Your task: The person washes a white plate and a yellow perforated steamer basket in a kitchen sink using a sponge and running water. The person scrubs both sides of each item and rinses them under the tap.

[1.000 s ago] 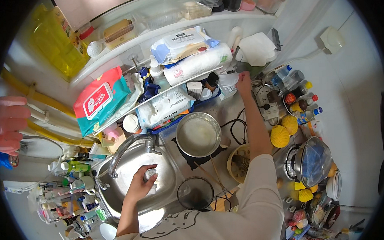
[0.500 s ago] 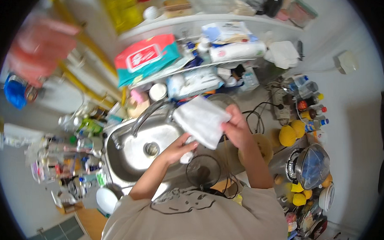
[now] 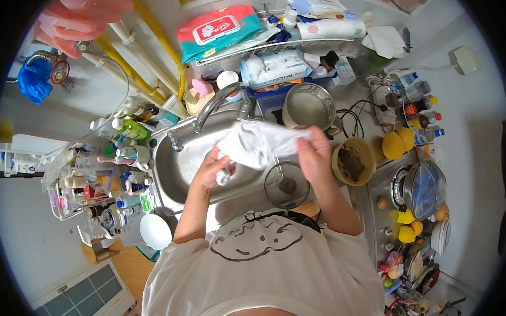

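A soft white cloth (image 3: 254, 147) hangs in creased folds over the sink's right edge, stretched between both hands. My left hand (image 3: 210, 168) is closed around its left end, and a small crumpled white bit (image 3: 223, 177) pokes out below those fingers. Whether that bit belongs to the cloth I cannot tell. At the other end my right hand (image 3: 315, 153) pinches the cloth's corner, where motion blurs the edge a little. Behind the cloth rises a curved chrome tap (image 3: 217, 101). Beneath my hands lies the steel sink (image 3: 173, 180), its drain hidden by the cloth and left hand.
A metal pot (image 3: 308, 107) stands behind my right hand, with a beige bowl (image 3: 353, 162) beside it. A glass lid (image 3: 287, 184) lies close to my body. Wipe packs (image 3: 220, 31) fill the rack behind. Bottles crowd the left; yellow-netted fruit (image 3: 397, 144) sits right.
The cloth was spread flat and tilted; now it is gathered and pulled sideways between my hands. Both hands have moved up a little in the view, which has also shifted.
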`<state>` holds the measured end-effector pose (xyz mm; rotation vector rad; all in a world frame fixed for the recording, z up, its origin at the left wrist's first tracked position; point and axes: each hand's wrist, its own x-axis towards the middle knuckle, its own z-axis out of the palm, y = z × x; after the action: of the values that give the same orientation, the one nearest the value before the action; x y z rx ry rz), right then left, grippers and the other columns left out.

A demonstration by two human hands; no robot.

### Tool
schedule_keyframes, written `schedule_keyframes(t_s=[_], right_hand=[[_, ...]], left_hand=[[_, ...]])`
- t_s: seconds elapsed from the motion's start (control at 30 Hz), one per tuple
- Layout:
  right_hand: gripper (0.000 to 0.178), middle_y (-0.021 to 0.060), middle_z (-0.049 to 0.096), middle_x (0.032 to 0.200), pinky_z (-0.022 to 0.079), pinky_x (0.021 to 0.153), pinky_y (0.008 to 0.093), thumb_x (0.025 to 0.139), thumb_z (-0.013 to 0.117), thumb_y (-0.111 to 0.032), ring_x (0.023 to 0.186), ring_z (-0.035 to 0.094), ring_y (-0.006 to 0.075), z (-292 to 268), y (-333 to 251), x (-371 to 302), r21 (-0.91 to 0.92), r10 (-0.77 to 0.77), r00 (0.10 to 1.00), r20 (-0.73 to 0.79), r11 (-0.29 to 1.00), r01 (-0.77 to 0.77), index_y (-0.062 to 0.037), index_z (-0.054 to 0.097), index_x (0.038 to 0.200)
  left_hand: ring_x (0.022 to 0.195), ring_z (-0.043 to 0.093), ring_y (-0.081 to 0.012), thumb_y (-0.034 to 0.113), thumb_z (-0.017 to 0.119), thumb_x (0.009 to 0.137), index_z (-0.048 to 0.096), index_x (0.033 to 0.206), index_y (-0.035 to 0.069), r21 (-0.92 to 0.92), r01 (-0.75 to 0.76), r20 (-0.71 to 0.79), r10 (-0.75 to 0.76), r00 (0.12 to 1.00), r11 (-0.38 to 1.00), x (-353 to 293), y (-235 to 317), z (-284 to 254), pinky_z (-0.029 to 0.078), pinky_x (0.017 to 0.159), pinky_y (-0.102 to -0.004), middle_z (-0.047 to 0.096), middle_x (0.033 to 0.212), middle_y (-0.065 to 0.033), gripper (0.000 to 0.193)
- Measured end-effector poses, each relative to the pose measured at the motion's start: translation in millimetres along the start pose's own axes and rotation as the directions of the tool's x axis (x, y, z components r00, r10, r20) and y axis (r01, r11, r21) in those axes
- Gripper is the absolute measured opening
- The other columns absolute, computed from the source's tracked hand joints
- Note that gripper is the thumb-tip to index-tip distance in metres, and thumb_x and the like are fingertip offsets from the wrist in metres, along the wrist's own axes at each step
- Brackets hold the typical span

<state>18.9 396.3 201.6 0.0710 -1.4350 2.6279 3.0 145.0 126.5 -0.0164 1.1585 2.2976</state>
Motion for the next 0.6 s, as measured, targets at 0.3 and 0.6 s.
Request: schedule_keyframes(t_s=[0.3,0.6], right_hand=[[0.019,0.007,0.056,0.103,0.044,0.086,0.0331,0.086,0.051,-0.004,0.095,0.055,0.016,-40,-32,-44,0.201,-0.04,0.999,-0.022,0.979,0.044,-0.0015,0.049,0.105],[0.036,0.0082,0.054,0.11,0.046,0.085,0.0343,0.086,0.047,-0.015,0.101,0.054,0.0222,-124,-117,-124,0.289,-0.097,0.888,-0.45,0.925,0.248,-0.0023,0.044,0.12]], left_hand=[[0.061,0.049,-0.0109,0.016,0.059,0.083,0.043,0.12,0.007,0.176,-0.031,-0.001,0.031,1.0,0.984,-13,11,-6,0.041,0.055,-0.0234,0.054,0.08,-0.0025,0.042],[0.068,0.056,-0.0154,0.013,0.054,0.084,0.037,0.124,0.01,-0.058,-0.163,-0.302,0.138,0.943,0.985,-27,5,-37,0.051,0.058,-0.0288,0.056,0.093,-0.0065,0.044]])
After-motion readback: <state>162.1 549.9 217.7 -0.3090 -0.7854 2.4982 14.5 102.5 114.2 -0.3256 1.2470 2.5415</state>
